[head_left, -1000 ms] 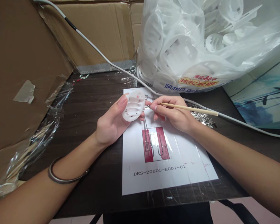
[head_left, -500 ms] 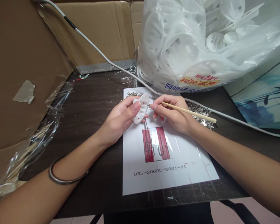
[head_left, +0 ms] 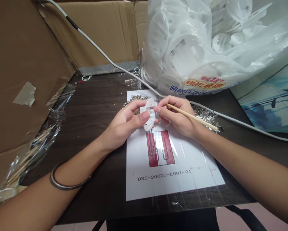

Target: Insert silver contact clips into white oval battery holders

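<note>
Between thumb and fingers, my left hand [head_left: 123, 123] holds a round white plastic piece [head_left: 149, 122] on edge, its slotted face turned to the right. My right hand [head_left: 176, 114] is closed, with a thin wooden stick [head_left: 194, 117] running out behind it over the wrist. Its thumb and fingertip pinch close against the slotted face; whatever small part sits there is mostly hidden by the fingers. Below both hands lies a printed sheet [head_left: 148, 189] with a red and white diagram.
Small metal parts lie heaped behind my left hand [head_left: 136, 98] and right of my right hand [head_left: 206, 115]. A clear bag [head_left: 182, 67] full of white pieces stands at the back right. A white cable [head_left: 105, 56] crosses the table. Cardboard [head_left: 21, 80] walls the left.
The white plastic piece has shifted slightly right and down and turned further edge-on, coming nearer my right fingertips. A metallic bit seen there before is now mostly hidden. The stick has tilted slightly.
</note>
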A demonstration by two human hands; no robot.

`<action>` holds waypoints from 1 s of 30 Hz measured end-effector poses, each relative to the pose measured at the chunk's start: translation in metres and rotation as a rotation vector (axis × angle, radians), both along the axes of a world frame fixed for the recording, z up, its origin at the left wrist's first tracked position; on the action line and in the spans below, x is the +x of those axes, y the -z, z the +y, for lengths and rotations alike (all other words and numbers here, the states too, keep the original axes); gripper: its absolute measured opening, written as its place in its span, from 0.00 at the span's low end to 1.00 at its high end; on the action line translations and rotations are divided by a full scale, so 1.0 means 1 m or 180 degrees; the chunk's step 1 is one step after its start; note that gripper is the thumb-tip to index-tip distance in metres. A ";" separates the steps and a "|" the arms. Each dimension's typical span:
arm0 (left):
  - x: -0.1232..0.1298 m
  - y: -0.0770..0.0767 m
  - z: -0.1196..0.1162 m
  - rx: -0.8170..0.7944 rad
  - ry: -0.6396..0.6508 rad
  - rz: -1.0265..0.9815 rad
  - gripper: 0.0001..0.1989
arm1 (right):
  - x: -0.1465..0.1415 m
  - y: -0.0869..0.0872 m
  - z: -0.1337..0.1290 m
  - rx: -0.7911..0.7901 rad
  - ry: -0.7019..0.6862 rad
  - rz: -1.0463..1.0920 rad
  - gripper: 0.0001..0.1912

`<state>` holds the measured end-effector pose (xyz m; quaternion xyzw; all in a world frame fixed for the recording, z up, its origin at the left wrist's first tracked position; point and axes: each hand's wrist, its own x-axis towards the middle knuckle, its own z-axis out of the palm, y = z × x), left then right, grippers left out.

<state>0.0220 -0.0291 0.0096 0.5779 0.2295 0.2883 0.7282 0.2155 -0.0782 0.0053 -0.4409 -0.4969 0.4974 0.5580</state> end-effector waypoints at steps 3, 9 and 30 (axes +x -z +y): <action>0.001 -0.002 -0.001 -0.0074 0.0118 -0.0113 0.27 | 0.000 0.000 0.000 -0.0018 0.0027 0.0071 0.19; 0.001 -0.002 -0.002 -0.0043 0.0124 -0.0179 0.24 | -0.002 -0.004 -0.003 -0.0102 0.0060 0.0216 0.19; 0.002 0.001 -0.002 0.0230 -0.0117 0.0198 0.38 | -0.001 0.001 -0.003 0.0068 0.0156 -0.0089 0.18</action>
